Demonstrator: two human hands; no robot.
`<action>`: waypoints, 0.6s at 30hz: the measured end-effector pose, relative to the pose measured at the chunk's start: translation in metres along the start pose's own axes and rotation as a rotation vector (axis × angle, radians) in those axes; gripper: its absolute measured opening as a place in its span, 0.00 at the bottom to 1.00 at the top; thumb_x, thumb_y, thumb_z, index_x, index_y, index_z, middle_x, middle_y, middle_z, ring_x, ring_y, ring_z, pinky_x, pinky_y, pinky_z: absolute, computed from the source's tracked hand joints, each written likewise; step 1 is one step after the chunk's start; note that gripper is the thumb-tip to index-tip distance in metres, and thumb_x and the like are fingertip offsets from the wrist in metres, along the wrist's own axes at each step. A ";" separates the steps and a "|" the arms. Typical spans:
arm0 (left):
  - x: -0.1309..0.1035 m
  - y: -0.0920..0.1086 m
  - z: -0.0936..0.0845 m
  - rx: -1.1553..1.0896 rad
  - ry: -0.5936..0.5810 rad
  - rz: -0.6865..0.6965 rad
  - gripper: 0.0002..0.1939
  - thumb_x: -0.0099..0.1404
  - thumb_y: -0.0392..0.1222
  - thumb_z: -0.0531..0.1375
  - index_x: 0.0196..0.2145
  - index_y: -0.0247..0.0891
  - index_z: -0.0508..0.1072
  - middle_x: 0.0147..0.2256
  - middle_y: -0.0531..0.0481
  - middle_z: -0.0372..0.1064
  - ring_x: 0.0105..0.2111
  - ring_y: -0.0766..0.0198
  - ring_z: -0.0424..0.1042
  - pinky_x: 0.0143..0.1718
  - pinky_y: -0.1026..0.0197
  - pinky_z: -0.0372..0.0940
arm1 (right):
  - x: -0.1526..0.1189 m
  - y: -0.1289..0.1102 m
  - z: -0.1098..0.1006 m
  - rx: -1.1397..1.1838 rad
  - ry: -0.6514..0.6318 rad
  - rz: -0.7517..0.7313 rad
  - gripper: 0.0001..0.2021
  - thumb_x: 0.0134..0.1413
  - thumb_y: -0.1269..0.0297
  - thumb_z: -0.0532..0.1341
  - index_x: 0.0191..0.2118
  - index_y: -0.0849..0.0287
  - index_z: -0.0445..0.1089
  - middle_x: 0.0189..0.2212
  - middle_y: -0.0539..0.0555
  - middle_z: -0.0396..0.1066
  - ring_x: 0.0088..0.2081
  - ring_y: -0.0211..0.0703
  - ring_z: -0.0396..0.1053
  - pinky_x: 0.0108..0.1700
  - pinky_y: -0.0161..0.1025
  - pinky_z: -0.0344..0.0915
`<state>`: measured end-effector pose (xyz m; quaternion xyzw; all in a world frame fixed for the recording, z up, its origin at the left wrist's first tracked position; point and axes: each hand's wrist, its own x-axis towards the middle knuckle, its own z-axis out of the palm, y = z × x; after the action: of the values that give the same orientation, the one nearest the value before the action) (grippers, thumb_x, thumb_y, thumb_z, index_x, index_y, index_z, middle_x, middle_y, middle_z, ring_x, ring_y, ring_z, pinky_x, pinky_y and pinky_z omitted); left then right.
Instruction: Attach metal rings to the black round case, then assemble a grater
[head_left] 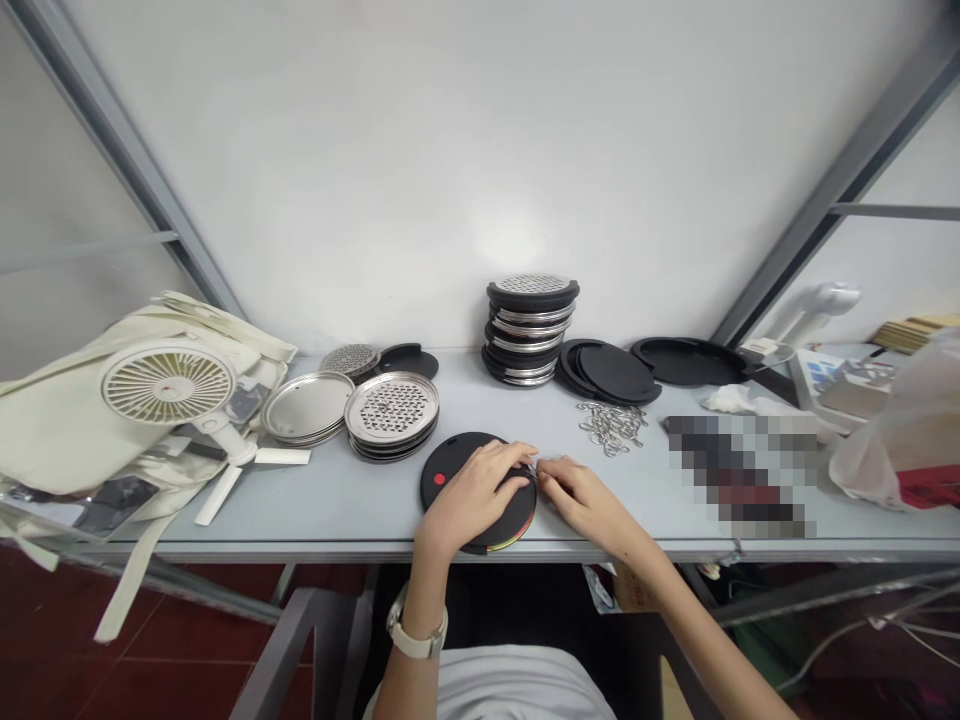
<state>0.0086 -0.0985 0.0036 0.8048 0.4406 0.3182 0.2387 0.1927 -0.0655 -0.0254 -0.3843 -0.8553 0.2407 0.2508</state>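
A black round disc (450,512) with a red dot and a red-and-yellow line along its front rim lies at the table's front edge. My left hand (484,490) rests over it, fingers curled toward its right rim, holding it. Against that same rim my right hand (574,495) is closed in a pinch on a small shiny metal loop, mostly covered by my fingertips. Behind my right hand lies a loose pile of small metal wire loops (613,428).
Stacked perforated metal grater discs (394,410) and plain metal discs (309,408) are on the left. A tall stack of black-and-metal discs (529,330) stands at the back, beside black covers (619,372). A fan (169,383) and bag (52,420) occupy the far left.
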 end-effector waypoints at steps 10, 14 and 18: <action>0.000 0.000 -0.001 -0.029 -0.003 -0.007 0.16 0.66 0.34 0.51 0.51 0.44 0.64 0.45 0.50 0.68 0.48 0.62 0.65 0.52 0.56 0.60 | 0.000 0.000 0.001 -0.025 0.027 -0.019 0.14 0.63 0.66 0.47 0.28 0.58 0.64 0.24 0.50 0.67 0.30 0.42 0.63 0.36 0.38 0.58; 0.000 0.000 -0.001 -0.033 -0.008 -0.004 0.16 0.66 0.34 0.51 0.51 0.44 0.64 0.45 0.50 0.68 0.48 0.62 0.65 0.52 0.56 0.60 | -0.001 0.000 0.002 -0.033 0.021 -0.024 0.14 0.63 0.66 0.47 0.27 0.58 0.62 0.24 0.50 0.66 0.29 0.41 0.62 0.36 0.38 0.58; 0.001 0.001 -0.002 -0.034 -0.011 -0.001 0.16 0.66 0.34 0.51 0.50 0.43 0.64 0.45 0.50 0.68 0.47 0.62 0.65 0.51 0.56 0.60 | 0.000 0.000 0.001 -0.033 0.021 -0.023 0.14 0.63 0.67 0.47 0.27 0.58 0.62 0.23 0.49 0.65 0.29 0.40 0.62 0.36 0.38 0.58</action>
<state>0.0080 -0.0981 0.0053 0.8022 0.4342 0.3209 0.2549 0.1917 -0.0660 -0.0264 -0.3810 -0.8608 0.2196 0.2562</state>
